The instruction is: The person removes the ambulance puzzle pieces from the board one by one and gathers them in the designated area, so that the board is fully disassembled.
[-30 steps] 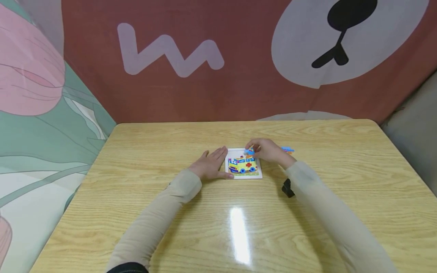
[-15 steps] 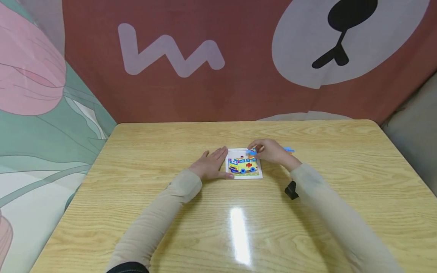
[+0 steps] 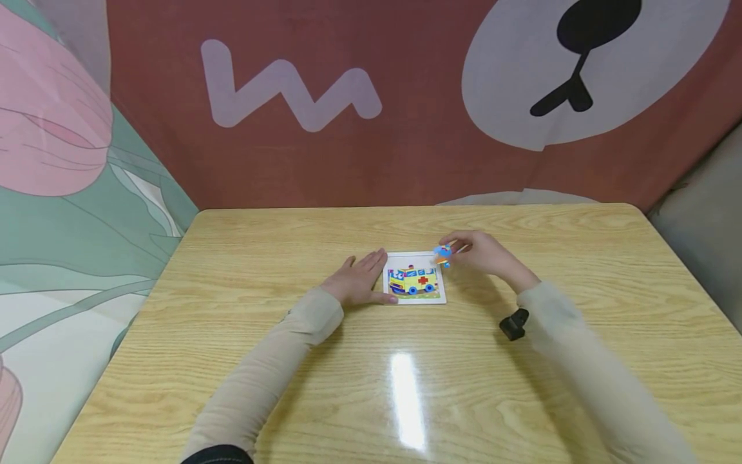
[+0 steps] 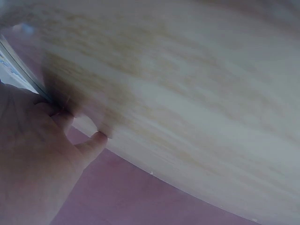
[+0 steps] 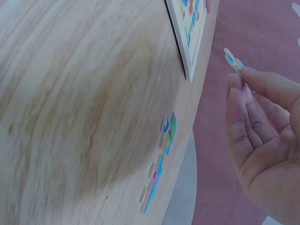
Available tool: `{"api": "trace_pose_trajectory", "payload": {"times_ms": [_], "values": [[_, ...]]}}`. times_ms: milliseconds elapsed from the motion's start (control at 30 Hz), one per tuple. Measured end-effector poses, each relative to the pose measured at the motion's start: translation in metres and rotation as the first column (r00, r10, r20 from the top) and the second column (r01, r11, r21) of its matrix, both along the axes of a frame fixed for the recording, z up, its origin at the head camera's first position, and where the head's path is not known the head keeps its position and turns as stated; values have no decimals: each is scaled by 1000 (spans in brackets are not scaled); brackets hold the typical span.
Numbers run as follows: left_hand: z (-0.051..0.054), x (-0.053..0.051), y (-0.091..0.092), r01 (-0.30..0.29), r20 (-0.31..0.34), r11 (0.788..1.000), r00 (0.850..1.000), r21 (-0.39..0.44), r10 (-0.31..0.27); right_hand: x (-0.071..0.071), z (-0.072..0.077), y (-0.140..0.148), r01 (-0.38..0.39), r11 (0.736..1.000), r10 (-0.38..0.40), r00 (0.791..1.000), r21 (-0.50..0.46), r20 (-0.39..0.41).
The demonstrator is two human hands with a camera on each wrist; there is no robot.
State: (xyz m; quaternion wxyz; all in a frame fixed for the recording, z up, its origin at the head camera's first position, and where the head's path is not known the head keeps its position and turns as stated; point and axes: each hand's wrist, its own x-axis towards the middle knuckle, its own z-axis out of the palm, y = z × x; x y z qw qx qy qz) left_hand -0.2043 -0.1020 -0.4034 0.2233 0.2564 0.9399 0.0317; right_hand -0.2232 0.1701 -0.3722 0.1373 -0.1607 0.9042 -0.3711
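A white-framed puzzle board [image 3: 400,260] lies on the table, its lower part filled with a yellow ambulance picture [image 3: 414,281]. My left hand [image 3: 358,280] rests with spread, straight fingers along the board's left side, the thumb over its lower left corner. Just above the board's upper right edge, my right hand [image 3: 485,252] pinches a small blue and orange puzzle piece [image 3: 443,254] between thumb and fingers. From the side, the right wrist view shows that thin piece [image 5: 232,60] tilted and held clear of the table. The left wrist view is dim, with the left hand [image 4: 37,150] at the board's edge.
Loose puzzle pieces [image 5: 153,183] lie on the wooden table [image 3: 324,399] in the right wrist view; the right hand hides them in the head view. A wall with a brown printed pattern [image 3: 324,167] stands behind the table's far edge.
My right hand has drawn rightward from over the board's upper right part to its edge, still pinching the puzzle piece, which now shows more of its face. The left hand stays put.
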Motion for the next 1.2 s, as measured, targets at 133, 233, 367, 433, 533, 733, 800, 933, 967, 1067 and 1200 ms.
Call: {"api": "trace_pose_trajectory", "payload": {"times_ms": [133, 233, 367, 433, 533, 733, 800, 933, 967, 1067, 1200], "values": [[-1, 0, 0, -2, -2, 1000, 1000, 0, 2, 1, 1, 10, 15, 999, -14, 999, -43, 35], [-2, -1, 0, -3, -5, 1000, 1000, 2, 3, 1, 1, 17, 27, 998, -24, 998, -53, 53], [-4, -1, 0, -2, -10, 1000, 1000, -6, 2, 2, 3, 26, 44, 998, -41, 997, -40, 69], [-4, -1, 0, -3, -10, 1000, 1000, -13, 3, 2, 4, 30, 52, 998, -50, 996, -35, 75], [-4, -1, 0, -6, -4, 1000, 1000, -10, 6, 1, 5, 38, 67, 997, -64, 995, -33, 82], [-3, 0, 1, -9, -4, 1000, 1000, 4, 9, -1, 7, 57, 77, 997, -75, 993, -11, 93], [-3, 0, 1, -9, -4, 1000, 1000, -2, 9, -2, 7, 63, 85, 996, -84, 992, -8, 98], [-3, -1, 1, -9, -11, 1000, 1000, -1, 9, -4, 8, 73, 123, 992, -122, 987, 1, 101], [-3, -1, 1, -9, -12, 1000, 1000, 1, 9, -5, 7, 75, 135, 991, -134, 986, 2, 100], [-3, -1, 1, -10, -15, 1000, 1000, 8, 10, -8, 5, 81, 176, 984, -175, 978, -4, 114], [-2, -1, 0, -12, -8, 1000, 1000, 9, 12, -10, 1, 89, 224, 974, -219, 967, -26, 133]]}}
